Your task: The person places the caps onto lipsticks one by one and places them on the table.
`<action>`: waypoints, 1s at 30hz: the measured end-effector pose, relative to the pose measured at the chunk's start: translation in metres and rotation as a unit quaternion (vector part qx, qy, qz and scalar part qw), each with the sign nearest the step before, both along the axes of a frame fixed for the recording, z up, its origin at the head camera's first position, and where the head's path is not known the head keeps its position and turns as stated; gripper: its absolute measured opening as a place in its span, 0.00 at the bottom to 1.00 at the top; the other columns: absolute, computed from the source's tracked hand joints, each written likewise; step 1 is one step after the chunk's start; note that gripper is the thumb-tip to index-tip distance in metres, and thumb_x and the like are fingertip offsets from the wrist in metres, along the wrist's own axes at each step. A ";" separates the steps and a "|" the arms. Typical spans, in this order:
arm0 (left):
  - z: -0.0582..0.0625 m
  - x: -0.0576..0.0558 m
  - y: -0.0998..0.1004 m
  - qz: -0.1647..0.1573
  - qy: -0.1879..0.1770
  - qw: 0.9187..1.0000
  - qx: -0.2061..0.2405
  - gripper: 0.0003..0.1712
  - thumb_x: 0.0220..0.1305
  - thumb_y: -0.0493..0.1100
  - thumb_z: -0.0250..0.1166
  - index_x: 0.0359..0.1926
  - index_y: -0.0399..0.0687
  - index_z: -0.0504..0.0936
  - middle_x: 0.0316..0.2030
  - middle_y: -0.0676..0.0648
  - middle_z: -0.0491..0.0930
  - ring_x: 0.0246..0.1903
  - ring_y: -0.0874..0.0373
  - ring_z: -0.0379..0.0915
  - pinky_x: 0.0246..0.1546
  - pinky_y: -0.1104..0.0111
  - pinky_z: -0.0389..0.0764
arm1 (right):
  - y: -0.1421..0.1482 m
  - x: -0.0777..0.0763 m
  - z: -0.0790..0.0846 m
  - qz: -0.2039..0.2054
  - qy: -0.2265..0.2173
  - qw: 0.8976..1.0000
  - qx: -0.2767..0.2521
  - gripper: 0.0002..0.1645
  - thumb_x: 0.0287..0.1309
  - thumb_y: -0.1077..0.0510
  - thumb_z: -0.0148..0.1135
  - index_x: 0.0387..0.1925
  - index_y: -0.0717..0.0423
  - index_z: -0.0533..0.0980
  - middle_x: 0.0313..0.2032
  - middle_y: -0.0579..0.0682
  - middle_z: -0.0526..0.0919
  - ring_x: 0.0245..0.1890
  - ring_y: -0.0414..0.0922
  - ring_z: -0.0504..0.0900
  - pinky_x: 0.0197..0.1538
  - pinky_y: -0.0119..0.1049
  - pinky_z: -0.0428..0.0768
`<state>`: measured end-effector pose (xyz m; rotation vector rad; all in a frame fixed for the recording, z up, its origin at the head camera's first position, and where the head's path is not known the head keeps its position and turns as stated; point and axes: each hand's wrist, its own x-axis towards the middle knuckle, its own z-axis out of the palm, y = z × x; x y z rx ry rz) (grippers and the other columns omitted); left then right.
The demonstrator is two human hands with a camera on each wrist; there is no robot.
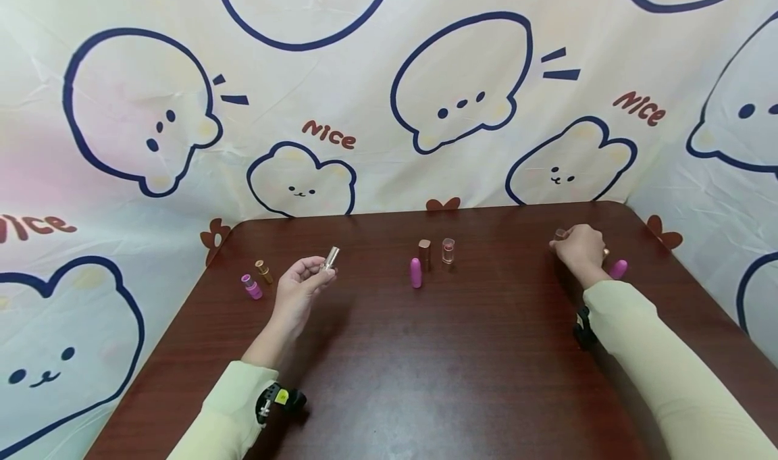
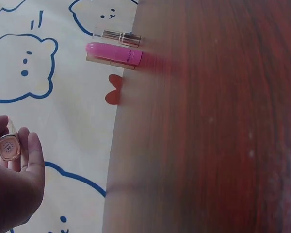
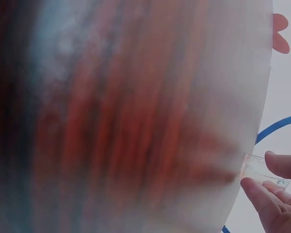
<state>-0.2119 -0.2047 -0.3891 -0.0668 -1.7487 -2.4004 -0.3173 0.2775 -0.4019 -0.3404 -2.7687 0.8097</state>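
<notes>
In the head view my left hand (image 1: 298, 291) is raised over the left part of the table, its thumb and fingers pinching a shiny, pale metallic lipstick tube (image 1: 330, 259). Its squarish base end (image 2: 9, 147) faces the camera in the left wrist view. At the far right my right hand (image 1: 580, 249) reaches down to the table. Thumb and fingers there pinch a clear lipstick cap (image 3: 262, 171), which stands on the tabletop. Beside that hand are a magenta lipstick cap (image 1: 618, 269) and a small gold piece (image 1: 606, 252), partly hidden by the hand.
Mid-table stand a magenta lipstick (image 1: 416, 273), a brown-gold one (image 1: 425, 254) and a clear-capped one (image 1: 448, 250). Left of my left hand are a pink-purple lipstick tube (image 1: 252, 286) and a gold one (image 1: 264, 271). A printed cloth hangs behind the brown table (image 1: 437, 372).
</notes>
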 end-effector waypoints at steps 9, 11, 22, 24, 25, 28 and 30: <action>0.007 0.005 -0.013 0.017 -0.042 0.996 -0.073 0.26 0.55 0.34 0.61 0.54 0.29 0.68 0.35 0.45 0.75 0.38 0.57 0.76 0.44 0.68 0.73 | -0.001 -0.001 0.003 -0.003 -0.021 1.000 0.006 0.17 0.47 0.51 0.62 0.25 0.63 0.76 0.31 0.63 0.78 0.34 0.62 0.72 0.31 0.52 0.69; 0.006 0.006 -0.017 0.030 -0.029 0.993 -0.107 0.24 0.55 0.34 0.61 0.53 0.29 0.69 0.37 0.43 0.77 0.38 0.58 0.76 0.43 0.71 0.73 | -0.001 -0.002 0.003 -0.003 -0.026 1.000 0.004 0.17 0.47 0.50 0.62 0.24 0.63 0.76 0.30 0.62 0.78 0.34 0.62 0.72 0.31 0.53 0.69; -0.051 -0.016 -0.069 0.069 0.044 0.975 -0.207 0.21 0.49 0.39 0.68 0.46 0.37 0.76 0.37 0.44 0.79 0.37 0.59 0.76 0.34 0.74 0.75 | 0.002 0.000 0.003 0.005 -0.025 0.999 0.021 0.18 0.46 0.50 0.61 0.22 0.64 0.75 0.29 0.65 0.77 0.32 0.63 0.72 0.30 0.53 0.71; -0.048 -0.012 -0.073 0.089 0.029 0.968 -0.232 0.21 0.48 0.39 0.68 0.45 0.36 0.75 0.37 0.43 0.79 0.37 0.59 0.76 0.32 0.75 0.75 | 0.002 0.000 0.003 0.005 -0.028 0.999 0.018 0.18 0.46 0.50 0.61 0.22 0.64 0.75 0.29 0.65 0.76 0.31 0.62 0.72 0.29 0.52 0.70; -0.053 -0.013 -0.078 0.101 0.033 0.964 -0.244 0.21 0.48 0.40 0.68 0.45 0.37 0.76 0.37 0.44 0.79 0.36 0.61 0.76 0.31 0.77 0.75 | 0.002 -0.001 0.003 0.004 -0.029 0.999 0.018 0.18 0.46 0.50 0.61 0.22 0.64 0.75 0.30 0.65 0.76 0.31 0.63 0.72 0.29 0.52 0.70; -0.030 0.004 -0.074 0.128 -0.014 0.951 -0.281 0.23 0.49 0.40 0.68 0.45 0.35 0.74 0.41 0.40 0.77 0.36 0.63 0.75 0.32 0.77 0.75 | 0.001 -0.001 0.002 0.002 -0.031 0.999 0.021 0.19 0.46 0.50 0.61 0.22 0.65 0.75 0.30 0.66 0.76 0.31 0.63 0.72 0.28 0.52 0.70; -0.035 0.002 -0.082 0.155 -0.021 0.937 -0.312 0.23 0.48 0.42 0.68 0.45 0.37 0.74 0.42 0.41 0.76 0.36 0.65 0.75 0.31 0.79 0.74 | 0.001 -0.002 0.002 0.003 -0.030 0.999 0.024 0.19 0.46 0.50 0.62 0.22 0.65 0.75 0.31 0.66 0.76 0.32 0.64 0.72 0.29 0.53 0.71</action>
